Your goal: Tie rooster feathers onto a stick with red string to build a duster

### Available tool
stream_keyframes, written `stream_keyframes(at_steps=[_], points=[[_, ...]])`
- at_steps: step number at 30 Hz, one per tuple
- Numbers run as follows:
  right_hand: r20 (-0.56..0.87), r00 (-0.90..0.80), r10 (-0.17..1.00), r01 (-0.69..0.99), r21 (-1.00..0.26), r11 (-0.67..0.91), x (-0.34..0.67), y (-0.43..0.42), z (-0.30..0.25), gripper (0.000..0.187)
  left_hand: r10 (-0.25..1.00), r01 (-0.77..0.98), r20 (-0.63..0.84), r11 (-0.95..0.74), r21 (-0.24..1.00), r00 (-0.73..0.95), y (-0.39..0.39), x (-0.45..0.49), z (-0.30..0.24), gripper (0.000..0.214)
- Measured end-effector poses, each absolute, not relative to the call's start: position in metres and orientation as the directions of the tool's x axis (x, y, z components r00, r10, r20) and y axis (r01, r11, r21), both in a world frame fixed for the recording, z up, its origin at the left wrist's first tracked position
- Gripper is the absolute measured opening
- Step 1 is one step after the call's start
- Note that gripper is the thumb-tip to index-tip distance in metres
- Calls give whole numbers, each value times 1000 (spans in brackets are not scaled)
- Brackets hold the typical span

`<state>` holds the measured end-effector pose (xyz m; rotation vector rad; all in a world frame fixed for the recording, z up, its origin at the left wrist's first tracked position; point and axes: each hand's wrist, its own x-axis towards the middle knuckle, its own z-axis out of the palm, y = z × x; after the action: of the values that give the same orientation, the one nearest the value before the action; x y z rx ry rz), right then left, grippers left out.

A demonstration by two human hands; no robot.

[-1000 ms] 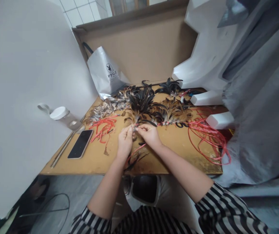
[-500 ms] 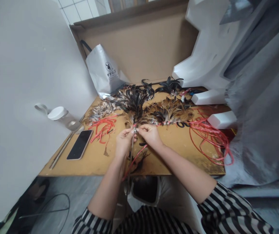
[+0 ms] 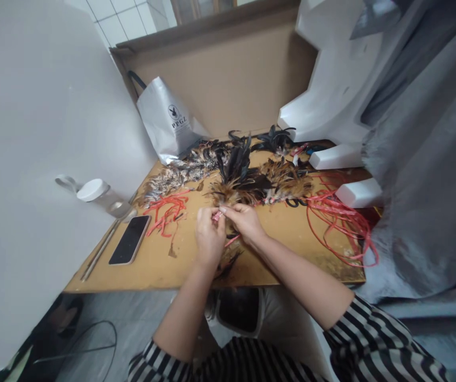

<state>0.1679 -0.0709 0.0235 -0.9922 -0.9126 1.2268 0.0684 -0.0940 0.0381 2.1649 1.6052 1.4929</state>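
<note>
My left hand (image 3: 211,236) is closed around the bound base of a feather bundle (image 3: 233,164), where a bit of pinkish-red plastic strip (image 3: 216,216) shows between the fingers. Long black feathers with brown ones at their foot fan upward from the hands. Thumb and finger of my right hand (image 3: 247,224) pinch at the same base, touching the left hand. The exact spot they grip is partly hidden. Just behind and to the right lie brown feather bundles (image 3: 289,180). Below the hands, a pink strip and loose dark feathers (image 3: 230,262) rest on the yellow tabletop (image 3: 183,270).
To the left are a phone (image 3: 130,240), sticks (image 3: 99,252), a lidded clear bottle (image 3: 102,196) and cut red strips (image 3: 168,207). Speckled feathers (image 3: 172,178) and a silver bag (image 3: 166,119) stand behind. Scissors (image 3: 294,203), long red strips (image 3: 339,228) and white foam (image 3: 359,192) lie right.
My left hand has turned and closed more around the base. The feather bundle has swung to the right. The thin stick that showed below my hands is out of sight.
</note>
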Motion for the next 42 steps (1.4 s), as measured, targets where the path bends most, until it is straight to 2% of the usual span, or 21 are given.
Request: stream_keyframes(at_steps=[3, 5, 7, 9, 11, 15, 17, 21, 25, 28, 35, 42], points=[[-26, 90, 996, -395, -919, 11, 170, -71, 27, 35, 834, 507, 545, -433, 745, -88, -97, 69, 42, 12], [-51, 50, 997, -447, -894, -23, 172, -72, 30, 36, 920, 266, 377, -338, 903, -110, -99, 69, 47, 22], [-45, -11, 999, -479, -877, -45, 175, -74, 33, 35, 982, -19, 175, -177, 984, -66, -100, 66, 53, 30], [-6, -94, 996, -493, -868, -52, 177, -76, 35, 33, 999, -236, 2, 9, 972, 46, -100, 62, 59, 32], [43, -192, 981, -498, -865, -60, 179, -78, 36, 31, 972, -360, -134, 197, 912, 192, -99, 56, 63, 32], [76, -360, 930, -474, -873, -112, 182, -79, 33, 30, 835, -438, -297, 506, 743, 462, -101, 47, 66, 38], [67, -386, 920, -471, -872, -134, 183, -78, 31, 30, 784, -433, -309, 572, 696, 539, -103, 44, 66, 37], [48, -384, 922, -487, -859, -158, 184, -80, 34, 32, 720, -408, -275, 617, 673, 637, -110, 41, 63, 36], [32, -432, 901, -435, -883, -177, 185, -85, 43, 34, 645, -380, -236, 664, 644, 727, -115, 39, 60, 39], [23, -447, 894, -415, -891, -184, 185, -85, 43, 35, 675, -414, -215, 640, 648, 706, -118, 39, 59, 37], [72, -525, 848, -398, -901, -170, 188, -78, 30, 30, 772, -437, -163, 505, 744, 614, -124, 42, 62, 28], [43, -511, 858, -405, -893, -196, 187, -82, 36, 30, 725, -472, -179, 594, 652, 665, -125, 43, 57, 40]])
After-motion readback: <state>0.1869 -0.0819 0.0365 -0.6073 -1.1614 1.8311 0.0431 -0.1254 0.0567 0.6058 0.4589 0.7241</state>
